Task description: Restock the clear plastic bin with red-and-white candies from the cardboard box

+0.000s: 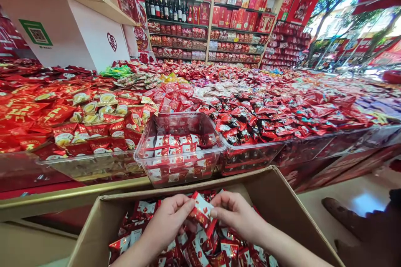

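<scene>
Between my two hands is a small red and white candy packet [203, 209], held over an open cardboard box [272, 194]. My left hand [171, 217] pinches its left side between thumb and fingers. On the right side, my right hand [233, 212] grips it the same way. Many similar red and white packets [230, 250] lie loose in the box below. Just beyond the box stands a clear plastic bin [180, 156], partly filled with the same kind of packets in rows.
Bins of durian-labelled packets [97, 131] lie left, and black and red packets [250, 125] lie right. Shelves with bottles [167, 10] and red boxes rise behind. A gold-edged counter [62, 194] runs along the front. A person's shoe [343, 212] shows at right.
</scene>
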Demonstrator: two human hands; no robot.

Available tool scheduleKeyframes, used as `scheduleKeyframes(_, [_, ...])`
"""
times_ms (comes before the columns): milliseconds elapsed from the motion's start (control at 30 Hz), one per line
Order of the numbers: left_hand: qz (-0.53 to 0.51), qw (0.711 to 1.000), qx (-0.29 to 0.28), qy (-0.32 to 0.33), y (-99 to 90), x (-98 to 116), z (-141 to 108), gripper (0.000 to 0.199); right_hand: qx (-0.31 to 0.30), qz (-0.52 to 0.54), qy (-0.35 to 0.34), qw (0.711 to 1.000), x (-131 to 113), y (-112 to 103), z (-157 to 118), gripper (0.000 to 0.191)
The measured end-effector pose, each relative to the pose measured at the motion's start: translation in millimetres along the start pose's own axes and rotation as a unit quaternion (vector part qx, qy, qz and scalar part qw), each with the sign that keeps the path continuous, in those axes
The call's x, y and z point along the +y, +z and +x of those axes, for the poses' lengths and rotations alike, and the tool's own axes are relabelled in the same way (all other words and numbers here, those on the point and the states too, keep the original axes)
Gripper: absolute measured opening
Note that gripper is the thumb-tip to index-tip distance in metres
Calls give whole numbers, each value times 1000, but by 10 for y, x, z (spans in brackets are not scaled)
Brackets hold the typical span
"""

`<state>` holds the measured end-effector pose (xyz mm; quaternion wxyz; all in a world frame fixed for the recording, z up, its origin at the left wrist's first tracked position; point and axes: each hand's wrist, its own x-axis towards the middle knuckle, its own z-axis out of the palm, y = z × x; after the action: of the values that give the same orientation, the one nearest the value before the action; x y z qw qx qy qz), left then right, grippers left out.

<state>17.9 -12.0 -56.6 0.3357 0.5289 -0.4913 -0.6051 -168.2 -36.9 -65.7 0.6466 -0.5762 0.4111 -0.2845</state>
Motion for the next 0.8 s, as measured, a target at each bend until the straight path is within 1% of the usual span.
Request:
scheduleKeyframes(100, [-46, 999, -4, 2, 17, 21, -5, 30, 10, 58, 6, 998, -91, 4, -22, 32])
scheduleKeyframes(167, [-70, 998, -7, -6, 33, 32, -18, 28, 23, 80, 5, 997, -130, -3, -34, 33])
scheduleKeyframes(233, [-81, 996, -18, -18, 44, 39, -38, 27, 31, 86, -4, 996, -140, -16, -43, 33])
scheduleKeyframes(300, [-81, 996, -40, -27, 44, 36, -54, 34, 29, 70, -17, 997, -125, -35, -42, 31])
scheduleKeyframes(367, [-45, 997, -53, -21, 29, 23, -54, 45, 20, 28, -34, 999, -91, -65, -27, 26])
scheduleKeyframes(433, [44, 998, -50, -2, -3, -1, -36, 41, 20, -48, -52, 997, -43, -121, -1, 20])
scheduleKeyframes(467, [110, 993, -43, 8, -27, -16, -22, 38, 20, -106, -58, 992, -13, -162, 13, 17])
scheduleKeyframes(500, [193, 980, -37, 15, -55, -34, -7, 35, 18, -175, -59, 983, 23, -211, 26, 14])
scheduleKeyframes(533, [281, 959, -32, 17, -87, -56, 10, 31, 6, -253, -49, 966, 64, -266, 35, 13])
scheduleKeyframes(600, [426, 904, -26, 5, -157, -112, 39, 26, -44, -390, -10, 920, 159, -378, 45, 14])
scheduleKeyframes(633, [474, 880, -26, -5, -193, -147, 50, 25, -71, -435, 10, 897, 210, -425, 45, 15])
scheduleKeyframes(667, [503, 864, -30, -15, -226, -185, 59, 24, -88, -464, 24, 881, 260, -459, 45, 16])
scheduleKeyframes(700, [517, 855, -34, -25, -256, -225, 65, 23, -93, -481, 30, 871, 309, -475, 46, 16])
scheduleKeyframes(800, [540, 839, -47, -49, -317, -343, 66, 18, -74, -496, 13, 865, 433, -400, 64, 18])
